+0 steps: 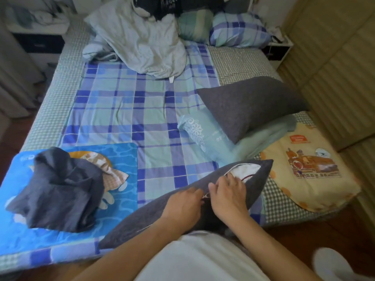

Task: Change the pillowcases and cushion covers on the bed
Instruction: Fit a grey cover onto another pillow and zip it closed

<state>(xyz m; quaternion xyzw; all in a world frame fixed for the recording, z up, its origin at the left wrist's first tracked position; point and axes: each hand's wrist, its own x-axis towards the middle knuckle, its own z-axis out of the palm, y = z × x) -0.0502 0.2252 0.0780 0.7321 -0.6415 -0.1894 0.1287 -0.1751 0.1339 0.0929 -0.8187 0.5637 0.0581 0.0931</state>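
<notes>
Grey woven fabric covers the long cushion lying across the near edge of the bed, propped against the person's body, with its zip seam facing up. Towards its right end the seam gapes, and the white inner pad shows through the opening. The left hand pinches the cover at the seam, fingers curled onto the cloth, while the right hand sits just beside it, fingertips bunched at what is probably the zip pull; the pull itself is too small to make out. This looks like the closing step for one cushion cover: drawing the zip shut over the pad, though opening it cannot be ruled out. The next move calls for the left hand to hold the seam taut while the right runs along it towards the open end, keeping the white pad tucked clear of the teeth. A second grey cushion rests further up the bed, and a crumpled dark grey cover lies on a blue cartoon-print mat.
</notes>
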